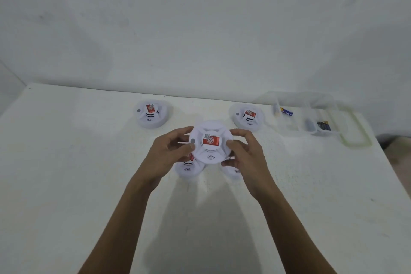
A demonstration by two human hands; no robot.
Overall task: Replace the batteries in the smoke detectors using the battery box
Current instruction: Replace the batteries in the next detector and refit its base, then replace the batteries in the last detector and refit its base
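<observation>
The white tabletop (66, 184) carries everything within my reach. At its far right sits the clear battery box (295, 131), with what looks like its lid (358, 133) folded out to the right, so the cells can be picked out from above. My left hand (169, 153) and right hand (246, 155) meet in the middle, raised just above the tabletop. The fingers (241, 133) of each are curled round opposite edges of the held detector (211, 142), its label turned up towards me. I judge this two-sided grasp is for twisting the body open to reach the battery bay, which is not yet exposed. Four more lie label up, spread apart, probably so each can be taken in turn: the far-left detector (151, 114), the far-right detector (248, 118) near the box, and the near-left detector (189, 169) and near-right detector (233, 171), both partly hidden under my hands. In the box a blue-and-yellow battery (287, 111) lies in a left compartment and dark batteries (323, 125) in a right one.
</observation>
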